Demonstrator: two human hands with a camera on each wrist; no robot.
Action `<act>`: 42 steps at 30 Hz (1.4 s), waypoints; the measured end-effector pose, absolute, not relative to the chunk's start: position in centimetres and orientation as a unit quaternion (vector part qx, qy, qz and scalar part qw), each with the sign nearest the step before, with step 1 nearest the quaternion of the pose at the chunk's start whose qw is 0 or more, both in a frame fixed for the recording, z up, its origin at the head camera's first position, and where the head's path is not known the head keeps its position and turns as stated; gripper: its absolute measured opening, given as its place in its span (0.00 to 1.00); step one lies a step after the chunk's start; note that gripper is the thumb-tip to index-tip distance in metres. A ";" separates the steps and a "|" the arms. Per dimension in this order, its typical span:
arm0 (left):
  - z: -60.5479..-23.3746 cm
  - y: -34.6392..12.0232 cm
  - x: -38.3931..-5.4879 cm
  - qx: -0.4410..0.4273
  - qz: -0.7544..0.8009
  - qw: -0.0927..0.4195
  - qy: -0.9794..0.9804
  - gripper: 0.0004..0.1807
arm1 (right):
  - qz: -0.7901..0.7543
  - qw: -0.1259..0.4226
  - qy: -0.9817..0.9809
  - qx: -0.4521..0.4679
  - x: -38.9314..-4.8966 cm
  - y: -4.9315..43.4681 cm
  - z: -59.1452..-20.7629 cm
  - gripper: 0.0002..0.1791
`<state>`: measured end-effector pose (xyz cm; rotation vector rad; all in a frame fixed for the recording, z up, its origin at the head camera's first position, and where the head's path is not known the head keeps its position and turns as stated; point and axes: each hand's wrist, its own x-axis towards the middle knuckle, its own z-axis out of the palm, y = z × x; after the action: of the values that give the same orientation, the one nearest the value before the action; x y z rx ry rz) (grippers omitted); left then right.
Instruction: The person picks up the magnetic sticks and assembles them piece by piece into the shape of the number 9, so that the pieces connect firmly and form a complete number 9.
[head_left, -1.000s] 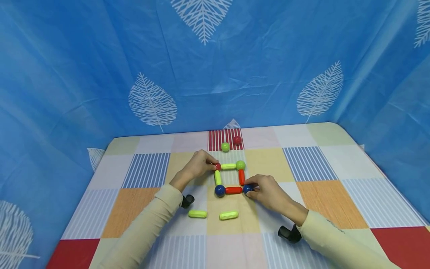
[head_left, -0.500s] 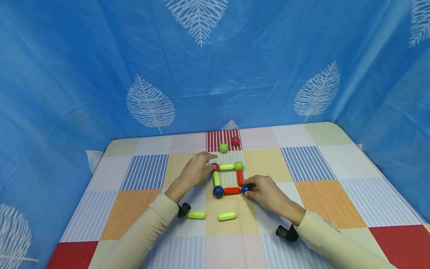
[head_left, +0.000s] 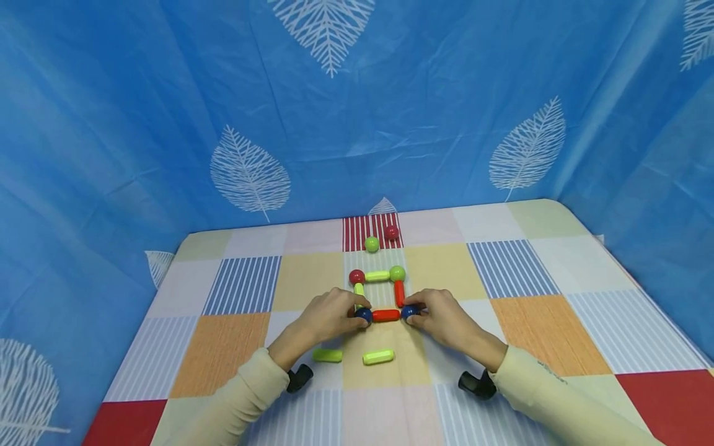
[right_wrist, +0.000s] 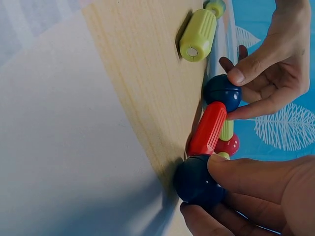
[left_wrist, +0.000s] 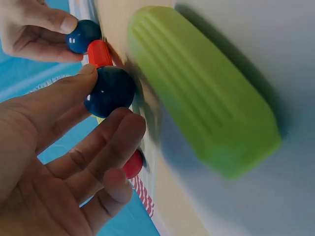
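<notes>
A four-sided frame of magnetic rods and balls lies flat on the table. My left hand (head_left: 329, 317) pinches the blue ball (left_wrist: 110, 92) at its near left corner. At the near right corner my right hand (head_left: 446, 316) holds the other blue ball (right_wrist: 197, 181) between thumb and fingers. A red rod (head_left: 386, 316) joins these two balls. Another red rod (head_left: 399, 293) runs up to a green ball (head_left: 397, 273). Across the far side, a yellow-green rod (head_left: 377, 275) meets a red ball (head_left: 356, 277). The left-side yellow-green rod (head_left: 359, 289) is partly covered by my left fingers.
Two loose yellow-green rods (head_left: 378, 357) (left_wrist: 206, 93) lie on the near side of the frame. Beyond it sit a loose green ball (head_left: 372, 244) and a red ball (head_left: 392, 232). A blue leaf-print curtain (head_left: 390, 124) hangs behind the patchwork tablecloth (head_left: 446, 266).
My left hand has let go of the red ball at the far left corner and moved nearer to the blue ball, which it now pinches. My right hand stays on its blue ball.
</notes>
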<state>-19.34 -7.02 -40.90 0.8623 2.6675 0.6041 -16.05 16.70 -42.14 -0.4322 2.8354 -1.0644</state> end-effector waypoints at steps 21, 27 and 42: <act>-41.0 -7.8 -19.7 0.287 0.241 0.161 0.913 0.16 | -0.358 0.043 0.923 -0.139 -16.4 15.8 -42.5 0.15; -41.1 -7.8 -19.7 0.276 0.250 0.174 0.912 0.16 | -0.350 0.043 0.925 -0.142 -16.4 16.0 -42.0 0.15; -41.2 -7.6 -19.9 0.283 0.260 0.177 0.906 0.16 | -0.246 0.041 0.950 -0.186 -23.8 15.7 -40.3 0.12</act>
<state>-19.89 -7.58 -41.18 0.8023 2.5636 0.7365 -23.82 15.66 -40.30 -0.5684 2.9102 -0.7538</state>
